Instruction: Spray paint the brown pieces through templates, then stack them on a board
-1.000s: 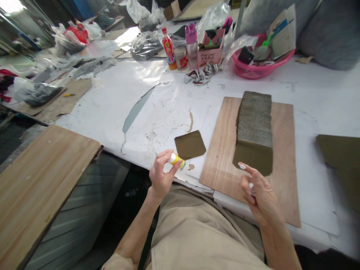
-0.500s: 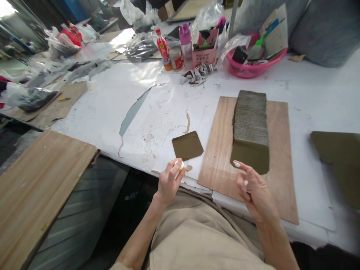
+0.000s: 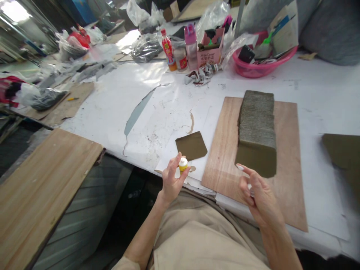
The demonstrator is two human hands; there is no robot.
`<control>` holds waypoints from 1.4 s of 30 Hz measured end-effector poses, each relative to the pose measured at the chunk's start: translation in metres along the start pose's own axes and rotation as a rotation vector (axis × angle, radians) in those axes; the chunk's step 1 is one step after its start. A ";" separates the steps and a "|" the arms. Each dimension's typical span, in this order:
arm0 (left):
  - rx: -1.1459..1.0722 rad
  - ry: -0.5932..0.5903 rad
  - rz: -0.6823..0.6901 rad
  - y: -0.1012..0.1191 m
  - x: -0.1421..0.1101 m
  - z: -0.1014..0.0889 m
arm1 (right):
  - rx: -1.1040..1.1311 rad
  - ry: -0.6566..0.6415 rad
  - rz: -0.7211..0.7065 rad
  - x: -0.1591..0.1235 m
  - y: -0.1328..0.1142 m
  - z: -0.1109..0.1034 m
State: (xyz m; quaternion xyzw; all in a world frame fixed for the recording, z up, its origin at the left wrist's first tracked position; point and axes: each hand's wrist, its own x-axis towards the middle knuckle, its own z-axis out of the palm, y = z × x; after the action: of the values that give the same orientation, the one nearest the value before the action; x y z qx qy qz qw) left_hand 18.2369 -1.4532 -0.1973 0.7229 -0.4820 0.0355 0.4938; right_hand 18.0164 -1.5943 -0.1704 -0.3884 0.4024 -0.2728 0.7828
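Observation:
My left hand (image 3: pixel 172 179) holds a small bottle (image 3: pixel 183 165) with a yellow body and white top between thumb and fingers. Just beyond it, a flat olive-brown piece (image 3: pixel 192 145) lies on white paper. My right hand (image 3: pixel 258 193) has its index finger stretched out, with white on the tip, near the front left corner of a stack of olive-brown sheets (image 3: pixel 255 120). Its other fingers are curled, and a small white thing shows among them; what it is I cannot make out. The stack sits on a wooden board (image 3: pixel 219 150).
More olive-brown sheets (image 3: pixel 344 150) lie at the right. A pink basin (image 3: pixel 258 70), a pink box (image 3: pixel 209 56), a drink bottle (image 3: pixel 168 50) and a purple-lidded bottle (image 3: pixel 191 47) stand at the back. A large wooden panel (image 3: pixel 47 191) is at the left.
My left thumb and fingers have spread a little, so more of the small bottle shows, now upright. The right hand keeps its pose. The whole view has shifted slightly.

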 end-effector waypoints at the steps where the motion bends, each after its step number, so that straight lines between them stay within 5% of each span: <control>1: -0.002 0.001 -0.003 0.001 0.000 0.001 | 0.003 -0.001 0.000 0.000 0.000 0.000; 18: -0.087 -0.040 -0.030 0.011 0.001 0.009 | -0.014 -0.019 0.005 -0.003 0.006 0.006; 32: -0.397 -0.119 -0.110 0.047 0.008 0.034 | 0.029 -0.094 -0.024 -0.009 -0.001 0.014; 42: -0.468 -0.142 -0.121 0.054 0.008 0.041 | 0.035 -0.099 -0.031 -0.011 0.001 0.012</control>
State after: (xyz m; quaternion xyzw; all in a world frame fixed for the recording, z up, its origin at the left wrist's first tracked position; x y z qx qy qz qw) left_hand 18.1840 -1.4920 -0.1772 0.6171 -0.4666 -0.1575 0.6137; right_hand 18.0208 -1.5811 -0.1623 -0.3938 0.3525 -0.2723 0.8040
